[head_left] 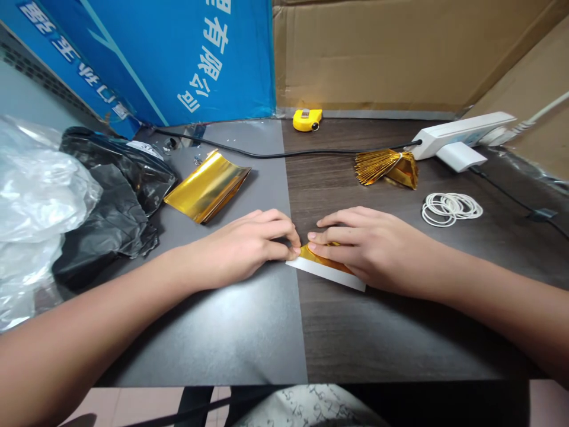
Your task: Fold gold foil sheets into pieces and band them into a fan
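Note:
On the desk between my hands lies a piece of gold foil paper [329, 259], its white edge strip [331, 274] facing me. My left hand [251, 246] pinches the paper's left end between thumb and fingertips. Across its right part rests my right hand [368, 246], with fingers stretched out and pressing the foil down; the palm hides much of the sheet. Beyond my left hand is a stack of gold foil sheets [208, 187], slightly curled. A pleated gold foil bundle [386, 168], tied at its middle, lies past my right hand. White rubber bands [451, 209] sit in a loose heap at right.
A yellow tape measure [307, 120] stands at the back by the cardboard [364, 59]. A black cable [267, 155] crosses the desk to a white power strip [464, 133]. Black plastic bags [111, 196] and clear plastic [35, 190] crowd the left side. A blue box [178, 53] rises behind.

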`<state>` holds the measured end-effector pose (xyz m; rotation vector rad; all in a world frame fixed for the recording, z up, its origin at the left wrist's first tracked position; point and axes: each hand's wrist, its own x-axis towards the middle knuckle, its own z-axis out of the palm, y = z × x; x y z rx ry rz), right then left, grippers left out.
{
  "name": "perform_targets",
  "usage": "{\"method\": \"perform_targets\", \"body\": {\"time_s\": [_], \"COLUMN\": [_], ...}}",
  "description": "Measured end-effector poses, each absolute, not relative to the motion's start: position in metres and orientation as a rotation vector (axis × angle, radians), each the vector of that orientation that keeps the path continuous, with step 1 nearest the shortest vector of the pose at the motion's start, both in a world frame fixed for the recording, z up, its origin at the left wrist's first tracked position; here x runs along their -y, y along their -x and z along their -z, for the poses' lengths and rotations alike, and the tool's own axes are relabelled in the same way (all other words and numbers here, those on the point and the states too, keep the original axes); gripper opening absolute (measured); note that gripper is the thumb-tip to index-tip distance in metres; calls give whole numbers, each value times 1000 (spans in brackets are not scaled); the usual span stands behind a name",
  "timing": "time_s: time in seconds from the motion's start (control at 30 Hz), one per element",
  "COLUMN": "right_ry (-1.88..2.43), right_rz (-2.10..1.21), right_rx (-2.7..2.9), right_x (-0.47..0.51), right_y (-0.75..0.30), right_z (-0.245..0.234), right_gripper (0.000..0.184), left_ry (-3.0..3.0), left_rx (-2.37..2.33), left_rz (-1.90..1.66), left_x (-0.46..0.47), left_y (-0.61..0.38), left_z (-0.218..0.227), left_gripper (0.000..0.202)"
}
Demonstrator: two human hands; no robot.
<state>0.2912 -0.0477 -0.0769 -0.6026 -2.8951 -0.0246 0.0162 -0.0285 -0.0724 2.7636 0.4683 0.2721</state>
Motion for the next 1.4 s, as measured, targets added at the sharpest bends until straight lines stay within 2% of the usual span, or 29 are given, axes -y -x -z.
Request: {"method": "perform_targets", "body": {"time_s": [0.33, 0.5, 0.6, 0.97, 1.4], "right_ry": [628, 612, 620, 606, 568], "right_rz": [46, 35, 34, -69, -390], "right_rx": [2872, 2855, 2853, 2861, 2766], "right_x": [50, 50, 51, 50, 54], "right_y": [-291, -288, -287, -288, -283], "right_z": [76, 76, 74, 74, 74], "right_gripper": [33, 27, 30, 34, 28], "left_ry": [-2769, -2718, -2740, -2982, -3269], "left_rx": [-370, -389, -464, -455, -598], "left_rz": [-207, -435, -546, -241, -288], "left_x": [24, 25, 28, 24, 22], "left_y": [-10, -12, -15, -7, -8], "left_z": [65, 74, 78, 70, 80], "left_gripper": [32, 25, 24, 29, 36]}}
